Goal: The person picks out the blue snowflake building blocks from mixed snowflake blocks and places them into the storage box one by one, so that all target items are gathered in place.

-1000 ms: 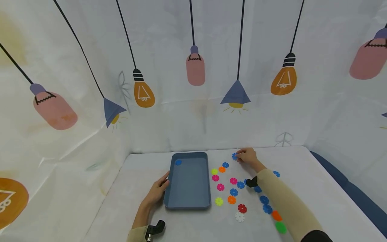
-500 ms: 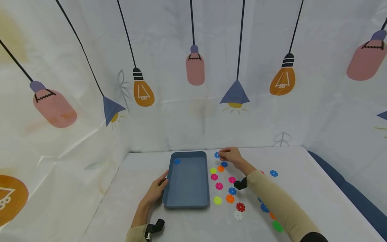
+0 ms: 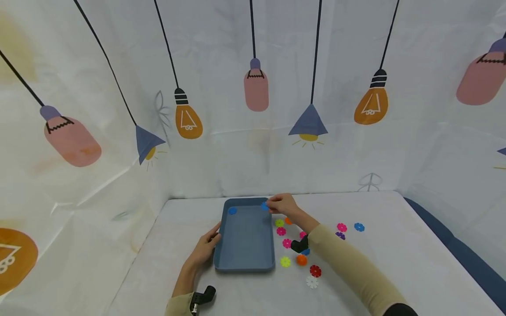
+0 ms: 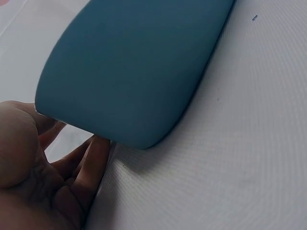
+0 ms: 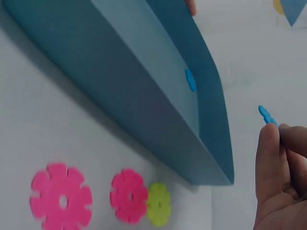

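My right hand (image 3: 282,205) pinches a blue flower-shaped plastic disc (image 5: 266,115) between thumb and fingertips. In the head view this disc is over the far right corner of the blue-grey tray (image 3: 245,268); in the right wrist view it is above the table, beyond the tray's corner. Another blue disc (image 3: 232,210) lies inside the tray near its far left corner. My left hand (image 3: 204,248) touches the tray's left side, its fingers fairly straight against the wall. The left wrist view shows the outside of the tray (image 4: 129,72), which hides those fingertips.
Right of the tray lie several loose discs, among them a yellow-green disc (image 3: 285,262), an orange disc (image 3: 301,260), a red disc (image 3: 315,271) and a white disc (image 3: 312,281). A pink disc (image 3: 341,227) and a blue one lie farther right. My right sleeve (image 3: 348,267) covers others.
My right hand has carried the blue disc leftward from the table's far side to the tray's far right corner. My left hand and the tray have stayed in place.
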{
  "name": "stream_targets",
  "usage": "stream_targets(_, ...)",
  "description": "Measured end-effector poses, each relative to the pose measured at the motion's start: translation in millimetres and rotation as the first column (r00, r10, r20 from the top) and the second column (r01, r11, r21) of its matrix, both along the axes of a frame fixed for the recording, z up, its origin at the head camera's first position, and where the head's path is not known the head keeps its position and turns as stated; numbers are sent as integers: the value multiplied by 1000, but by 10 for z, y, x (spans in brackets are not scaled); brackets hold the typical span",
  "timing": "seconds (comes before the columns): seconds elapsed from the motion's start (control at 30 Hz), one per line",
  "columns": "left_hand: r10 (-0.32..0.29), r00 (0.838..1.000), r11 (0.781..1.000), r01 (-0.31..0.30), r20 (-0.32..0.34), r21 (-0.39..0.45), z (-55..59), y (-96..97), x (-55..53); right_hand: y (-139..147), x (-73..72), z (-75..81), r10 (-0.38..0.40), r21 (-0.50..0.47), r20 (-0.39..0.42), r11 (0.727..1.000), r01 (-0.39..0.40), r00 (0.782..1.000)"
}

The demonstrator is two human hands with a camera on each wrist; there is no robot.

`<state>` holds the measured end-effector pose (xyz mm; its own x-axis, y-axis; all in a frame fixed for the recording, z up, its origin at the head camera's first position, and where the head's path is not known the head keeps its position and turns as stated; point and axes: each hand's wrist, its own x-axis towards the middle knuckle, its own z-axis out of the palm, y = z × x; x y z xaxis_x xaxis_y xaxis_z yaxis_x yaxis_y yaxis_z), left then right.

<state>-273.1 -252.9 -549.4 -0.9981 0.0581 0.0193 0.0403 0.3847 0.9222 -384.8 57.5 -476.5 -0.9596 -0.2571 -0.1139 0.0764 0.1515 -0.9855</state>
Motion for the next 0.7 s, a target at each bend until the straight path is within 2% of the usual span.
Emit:
stream_targets(0.23,3,1000,1000,-4,-18,-24,3,-5,-11,-222,-19,-62,34,-41,-4,999,-34,999)
stream_targets(0.53,5,1000,1000,-5,29,7,-4,1,49,-470,33,-158,50,-20,17,999,-49,999)
stream_targets(0.7,17,999,1000,-18,33,24,22,-8,35,-544,29,-167,79,-19,15,997,-78,997)
